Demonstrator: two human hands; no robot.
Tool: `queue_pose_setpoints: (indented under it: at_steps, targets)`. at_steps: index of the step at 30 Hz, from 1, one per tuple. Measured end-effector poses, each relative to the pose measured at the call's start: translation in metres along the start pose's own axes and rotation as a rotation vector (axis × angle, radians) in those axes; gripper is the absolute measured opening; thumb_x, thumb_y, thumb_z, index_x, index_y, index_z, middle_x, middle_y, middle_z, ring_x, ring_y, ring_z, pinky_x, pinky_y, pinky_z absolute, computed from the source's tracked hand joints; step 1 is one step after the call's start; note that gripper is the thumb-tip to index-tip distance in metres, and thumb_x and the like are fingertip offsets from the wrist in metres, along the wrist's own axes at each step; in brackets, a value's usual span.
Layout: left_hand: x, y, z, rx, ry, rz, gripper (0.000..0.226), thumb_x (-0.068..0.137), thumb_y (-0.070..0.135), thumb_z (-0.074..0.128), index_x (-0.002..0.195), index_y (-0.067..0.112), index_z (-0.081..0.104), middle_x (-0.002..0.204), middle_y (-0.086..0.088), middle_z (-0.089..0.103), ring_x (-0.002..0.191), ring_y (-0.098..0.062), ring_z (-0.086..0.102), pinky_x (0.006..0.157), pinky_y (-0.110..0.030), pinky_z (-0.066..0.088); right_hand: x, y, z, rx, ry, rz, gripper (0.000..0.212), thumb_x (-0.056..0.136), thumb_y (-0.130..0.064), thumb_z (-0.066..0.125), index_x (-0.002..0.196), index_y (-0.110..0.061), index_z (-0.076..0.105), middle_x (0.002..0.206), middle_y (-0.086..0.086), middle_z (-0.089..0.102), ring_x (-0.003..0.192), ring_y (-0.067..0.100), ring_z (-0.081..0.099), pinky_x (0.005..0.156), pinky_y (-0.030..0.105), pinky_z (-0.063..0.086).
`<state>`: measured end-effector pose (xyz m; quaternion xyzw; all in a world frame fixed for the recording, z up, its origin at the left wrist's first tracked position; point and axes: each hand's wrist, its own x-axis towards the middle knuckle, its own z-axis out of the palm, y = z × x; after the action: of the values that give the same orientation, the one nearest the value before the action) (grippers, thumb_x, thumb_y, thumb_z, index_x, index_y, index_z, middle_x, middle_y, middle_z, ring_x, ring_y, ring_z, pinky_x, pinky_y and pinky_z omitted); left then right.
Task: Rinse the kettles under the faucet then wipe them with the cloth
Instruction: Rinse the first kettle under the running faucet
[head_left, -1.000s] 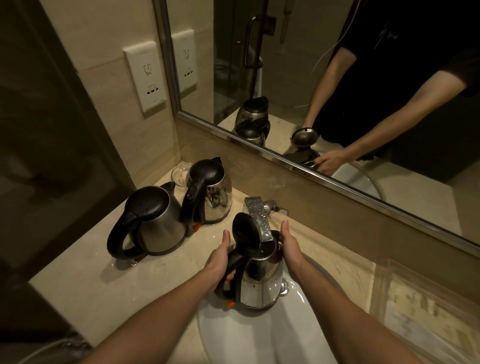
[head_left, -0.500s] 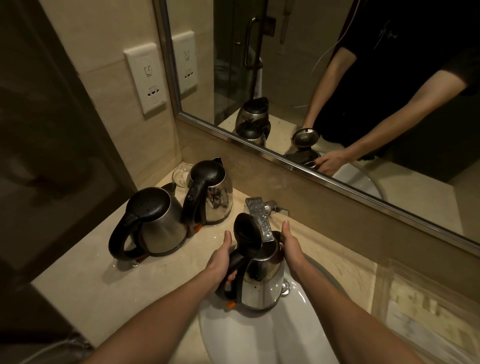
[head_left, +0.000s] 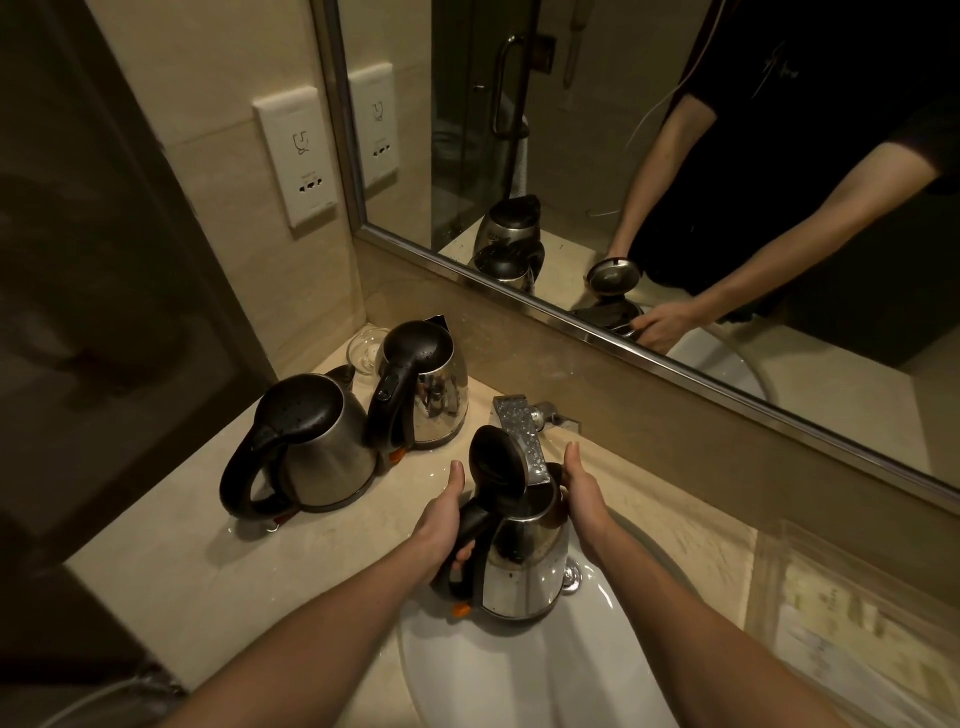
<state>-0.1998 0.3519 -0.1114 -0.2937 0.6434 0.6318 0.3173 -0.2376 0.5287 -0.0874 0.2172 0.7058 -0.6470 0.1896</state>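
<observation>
Steel kettle (head_left: 524, 566), seen from the head camera, held upright over the white sink (head_left: 519, 675), black lid (head_left: 493, 460) flipped up and open mouth directly beneath the spout of the chrome faucet (head_left: 522, 436); spout tip touching the rim or just above it, impossible to tell which. Left hand (head_left: 441, 525) wrapped round the black handle, fingers curled under it, thumb pointing straight up. Right hand (head_left: 584, 493) against the far side of the body near the rim, thumb up, fingers hidden behind the metal from above but shown curled round it in the mirror (head_left: 675, 156). Running water not discernible. On the beige counter (head_left: 182, 561) to the left, apart from the sink, two more standing upright, lids shut, just beside each other: second kettle (head_left: 322, 457) nearer, third kettle (head_left: 431, 395) behind it towards the wall, both lids beaded with droplets. Small clear glass dish (head_left: 363, 348) in the corner behind them. White wall socket (head_left: 296, 156) above, left of the mirror frame.
</observation>
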Motion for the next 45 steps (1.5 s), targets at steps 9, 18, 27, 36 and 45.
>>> queue_pose_setpoints:
  at_steps: [9, 18, 27, 36, 45]
  targets:
    - [-0.001, 0.0, 0.0, -0.035, -0.006, 0.002, 0.1, 0.09, 0.08, 0.022, 0.146, 0.001, 0.041, 0.048, -0.003, 0.048, 0.038, -0.015, 0.042, 0.046, -0.025, 0.038, -0.005, -0.005, 0.002, 0.007, 0.001, 0.013, 0.06, 0.102, -0.053, 0.017, 0.096, -0.014, 0.062, 0.082, -0.002, 0.059, 0.075, 0.009, 0.054, 0.079, 0.027, 0.039]
    - [-0.001, -0.002, -0.001, -0.047, 0.0, -0.003, 0.097, 0.092, 0.078, 0.019, 0.147, 0.0, 0.04, 0.047, -0.002, 0.049, 0.038, -0.013, 0.044, 0.045, -0.025, 0.039, -0.007, -0.004, 0.002, 0.0, -0.015, 0.035, 0.064, 0.102, -0.056, 0.017, 0.119, -0.012, 0.06, 0.083, -0.008, 0.059, 0.077, 0.005, 0.054, 0.089, 0.03, 0.036]
    - [0.0, -0.001, 0.0, -0.016, 0.012, -0.003, 0.099, 0.09, 0.08, 0.019, 0.146, 0.001, 0.042, 0.048, -0.003, 0.049, 0.038, -0.014, 0.044, 0.045, -0.024, 0.04, -0.008, -0.004, 0.004, -0.002, 0.008, 0.022, 0.068, 0.103, -0.053, 0.017, 0.129, -0.004, 0.056, 0.127, 0.015, 0.061, 0.085, 0.012, 0.056, 0.087, 0.031, 0.036]
    - [0.001, -0.001, 0.0, -0.017, 0.001, -0.001, 0.1, 0.09, 0.08, 0.018, 0.145, 0.001, 0.042, 0.049, -0.004, 0.048, 0.039, -0.015, 0.043, 0.046, -0.025, 0.039, -0.01, -0.006, 0.003, -0.031, -0.025, 0.037, 0.071, 0.103, -0.051, 0.017, 0.125, 0.002, 0.058, 0.129, 0.018, 0.06, 0.12, 0.031, 0.054, 0.076, 0.029, 0.041]
    - [-0.001, -0.002, 0.0, -0.006, 0.013, -0.001, 0.097, 0.092, 0.078, 0.017, 0.146, 0.001, 0.043, 0.047, -0.002, 0.048, 0.037, -0.013, 0.044, 0.045, -0.023, 0.039, -0.011, -0.006, 0.005, 0.006, -0.006, 0.037, 0.058, 0.102, -0.053, 0.017, 0.087, -0.019, 0.062, 0.086, 0.0, 0.06, 0.072, 0.004, 0.054, 0.078, 0.028, 0.044]
